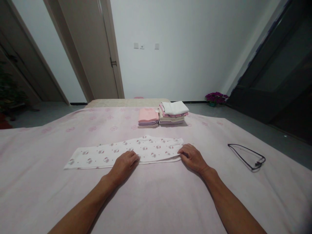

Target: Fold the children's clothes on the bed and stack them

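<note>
A pair of white pants [145, 149] with a small printed pattern lies folded lengthwise in a long flat strip on the bed. At its near edge, around the middle, my left hand [125, 163] has its fingers curled on the cloth. The right end is pinched between the thumb and fingers of my right hand [192, 158], where two layers part slightly. The left end of the pants lies flat with no hand on it. My fingertips are partly hidden against the fabric.
Behind the pants stand a pink-topped stack of folded cloth [148, 117] and a taller white-topped stack [173, 112]. A black clothes hanger-like wire frame [247, 156] lies on the right of the pink bedspread [156, 198]. Purple flowers [216, 97] stand on the floor beyond.
</note>
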`<state>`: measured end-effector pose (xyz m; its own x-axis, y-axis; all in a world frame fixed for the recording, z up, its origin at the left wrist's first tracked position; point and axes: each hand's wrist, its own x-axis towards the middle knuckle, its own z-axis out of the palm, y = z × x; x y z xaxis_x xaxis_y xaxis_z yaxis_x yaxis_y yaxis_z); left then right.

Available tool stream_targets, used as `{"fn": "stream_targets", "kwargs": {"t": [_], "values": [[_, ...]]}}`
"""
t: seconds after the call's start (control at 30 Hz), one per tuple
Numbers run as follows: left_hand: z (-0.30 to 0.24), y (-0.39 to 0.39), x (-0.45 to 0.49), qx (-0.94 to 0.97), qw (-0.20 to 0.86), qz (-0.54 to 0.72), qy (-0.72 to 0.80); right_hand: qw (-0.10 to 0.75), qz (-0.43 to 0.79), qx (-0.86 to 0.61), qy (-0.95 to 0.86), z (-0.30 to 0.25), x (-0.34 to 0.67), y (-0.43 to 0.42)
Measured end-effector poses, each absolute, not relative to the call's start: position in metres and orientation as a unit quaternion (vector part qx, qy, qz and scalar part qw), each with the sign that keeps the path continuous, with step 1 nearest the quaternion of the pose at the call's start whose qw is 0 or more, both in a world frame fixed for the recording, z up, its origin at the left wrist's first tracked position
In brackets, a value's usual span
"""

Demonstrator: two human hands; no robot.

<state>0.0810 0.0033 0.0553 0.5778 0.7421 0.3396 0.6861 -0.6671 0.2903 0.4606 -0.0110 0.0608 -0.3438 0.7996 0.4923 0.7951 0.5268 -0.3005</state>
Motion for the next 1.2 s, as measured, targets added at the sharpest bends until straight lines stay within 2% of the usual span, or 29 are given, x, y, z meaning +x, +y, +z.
{"fn": "stream_targets", "kwargs": {"t": [0.23, 0.47, 0.83, 1.0, 1.2], "values": [[0.061, 0.001, 0.071, 0.882, 0.063, 0.232, 0.405, 0.331, -0.013, -0.476, -0.814, 0.061, 0.462, -0.011], [0.058, 0.001, 0.068, 0.905, 0.052, 0.203, 0.371, 0.269, -0.016, -0.472, -0.839, 0.063, 0.462, -0.014], [0.063, -0.002, 0.068, 0.908, 0.059, 0.213, 0.357, 0.264, -0.008, -0.484, -0.834, 0.066, 0.461, -0.014], [0.063, -0.002, 0.07, 0.897, 0.09, 0.223, 0.371, 0.29, -0.014, -0.479, -0.829, 0.073, 0.447, -0.019], [0.065, -0.001, 0.07, 0.884, 0.12, 0.229, 0.39, 0.215, -0.014, -0.502, -0.838, 0.066, 0.432, -0.016]]}}
